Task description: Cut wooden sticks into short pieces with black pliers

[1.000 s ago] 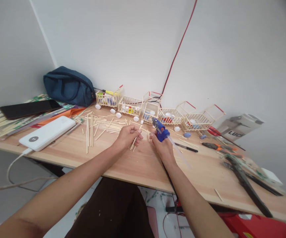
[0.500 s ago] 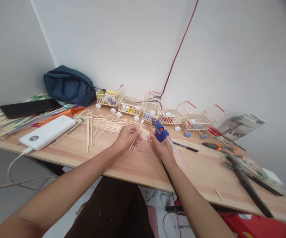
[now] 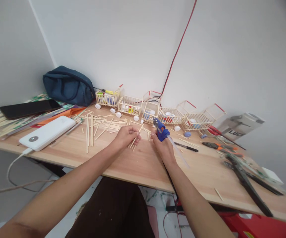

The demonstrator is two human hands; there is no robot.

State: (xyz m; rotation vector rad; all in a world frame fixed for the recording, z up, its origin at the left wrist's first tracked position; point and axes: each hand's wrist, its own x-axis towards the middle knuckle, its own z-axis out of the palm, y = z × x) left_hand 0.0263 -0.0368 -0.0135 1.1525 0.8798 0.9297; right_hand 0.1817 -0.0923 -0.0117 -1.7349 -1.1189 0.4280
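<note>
My left hand (image 3: 128, 136) pinches a few thin wooden sticks (image 3: 133, 141) just above the table. In my right hand (image 3: 164, 147) is a blue hot glue gun (image 3: 161, 130), its nozzle pointing up and away from me. A clear glue stick (image 3: 179, 152) trails out of the gun's back end. The gun's tip is apart from the sticks in my left hand. Loose cut sticks (image 3: 110, 124) lie scattered beyond and to the left of my hands. A black pen (image 3: 186, 145) rests to the right of the gun.
Small stick-built shopping carts (image 3: 130, 105) line the wall. At left are a white power bank (image 3: 48, 132), a phone (image 3: 30, 108) and a blue pouch (image 3: 68, 85). Orange-handled pliers (image 3: 217, 145) and a long dark tool (image 3: 248, 185) lie at right, near a box (image 3: 244, 125).
The glue gun has shifted slightly right, away from my left hand. The sticks in my left hand have turned a little; the grip of both hands is the same.
</note>
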